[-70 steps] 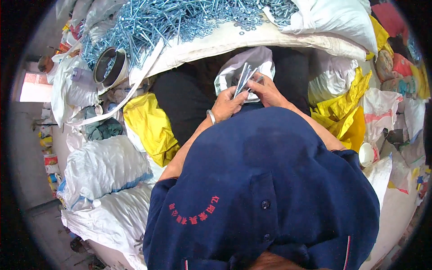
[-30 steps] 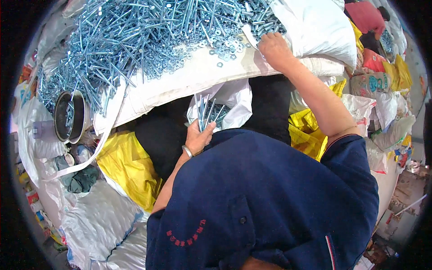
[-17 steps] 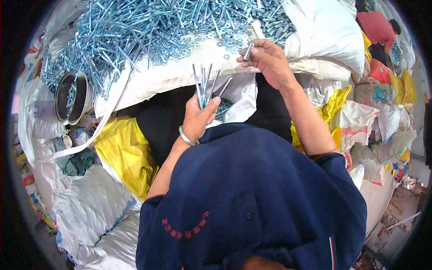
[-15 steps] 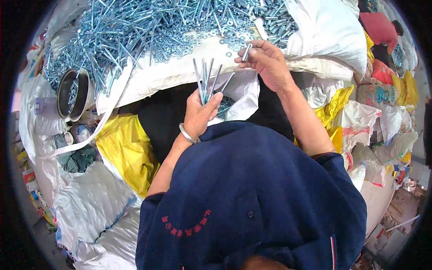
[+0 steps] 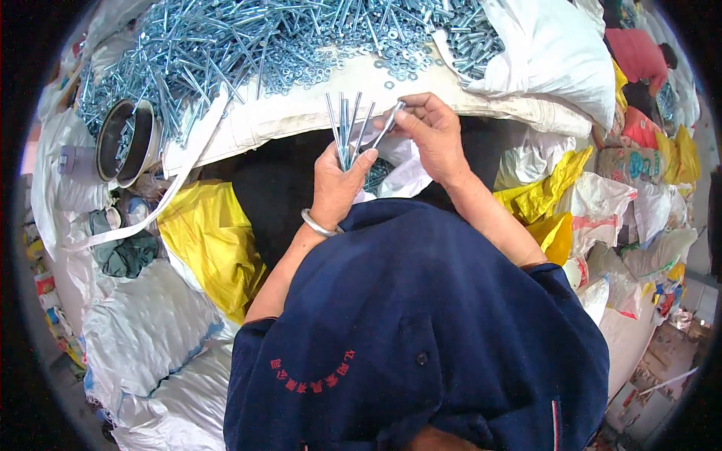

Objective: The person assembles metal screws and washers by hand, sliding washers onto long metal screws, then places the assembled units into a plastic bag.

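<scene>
Above crumpled sack [image 5: 406, 178], left fingers [image 5: 358, 167] gripping slim metal rods [image 5: 344, 124], right fingers [image 5: 423, 102] pinching smooth tube [image 5: 395, 113]

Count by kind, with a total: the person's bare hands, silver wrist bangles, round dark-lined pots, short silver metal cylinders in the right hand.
Bare left hand and bare right hand: 2
Silver wrist bangle: 1
Round dark-lined pot: 1
Short silver metal cylinder: 1
Total: 5
</scene>
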Action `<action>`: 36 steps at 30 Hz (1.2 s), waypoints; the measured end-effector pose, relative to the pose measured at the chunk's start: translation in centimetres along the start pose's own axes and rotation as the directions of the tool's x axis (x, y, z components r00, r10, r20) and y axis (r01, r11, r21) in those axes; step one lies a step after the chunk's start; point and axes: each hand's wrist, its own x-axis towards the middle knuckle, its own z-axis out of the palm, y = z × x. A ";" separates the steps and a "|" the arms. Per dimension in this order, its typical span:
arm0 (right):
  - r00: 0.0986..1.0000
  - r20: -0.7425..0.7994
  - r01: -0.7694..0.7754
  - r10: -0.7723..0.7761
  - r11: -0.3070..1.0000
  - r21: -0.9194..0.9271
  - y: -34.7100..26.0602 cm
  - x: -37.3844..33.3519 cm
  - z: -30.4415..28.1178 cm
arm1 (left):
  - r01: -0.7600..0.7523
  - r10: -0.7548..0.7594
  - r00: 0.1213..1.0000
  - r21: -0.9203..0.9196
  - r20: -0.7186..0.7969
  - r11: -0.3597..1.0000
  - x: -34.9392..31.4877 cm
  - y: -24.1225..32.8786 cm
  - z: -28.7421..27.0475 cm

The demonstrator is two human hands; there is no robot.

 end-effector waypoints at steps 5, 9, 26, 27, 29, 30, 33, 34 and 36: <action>0.974 0.220 0.055 0.046 0.901 -0.431 0.6 -0.2 -0.9 | 0.106 -0.123 0.987 -0.153 -0.104 0.982 -0.3 0.7 0.1; 0.891 0.357 0.441 -0.279 0.350 -0.827 -1.0 4.3 -2.1 | 0.086 -0.110 0.985 -0.182 -0.131 0.979 -0.5 0.1 -1.4; 0.930 0.366 0.322 -0.012 0.505 -0.801 -0.2 13.5 -0.3 | 0.104 -0.148 0.975 -0.248 -0.163 0.963 -0.8 -1.5 -2.9; 0.931 0.364 0.321 -0.016 0.506 -0.800 0.7 14.5 0.0 | 0.090 -0.129 0.981 -0.252 -0.144 0.964 -0.7 -1.3 -2.9; 0.923 0.377 0.354 -0.080 0.567 -0.744 2.3 16.0 1.0 | 0.103 -0.141 0.979 -0.245 -0.146 0.964 -0.6 -1.2 -2.8; 0.919 0.387 0.364 -0.074 0.540 -0.759 2.7 16.3 1.3 | 0.116 -0.155 0.977 -0.242 -0.149 0.963 -0.6 -1.2 -2.8; 0.873 0.478 0.488 -0.098 0.222 -0.844 4.0 17.4 1.6 | 0.106 -0.149 0.973 -0.235 -0.174 0.966 -0.6 -0.7 -2.8; 0.896 0.434 0.442 -0.089 0.248 -0.862 4.4 17.7 1.4 | 0.107 -0.150 0.973 -0.233 -0.176 0.967 -0.6 -0.8 -2.9; 0.868 0.485 0.496 -0.106 0.186 -0.848 4.6 17.9 1.5 | 0.103 -0.147 0.972 -0.227 -0.183 0.968 -0.6 -1.1 -3.4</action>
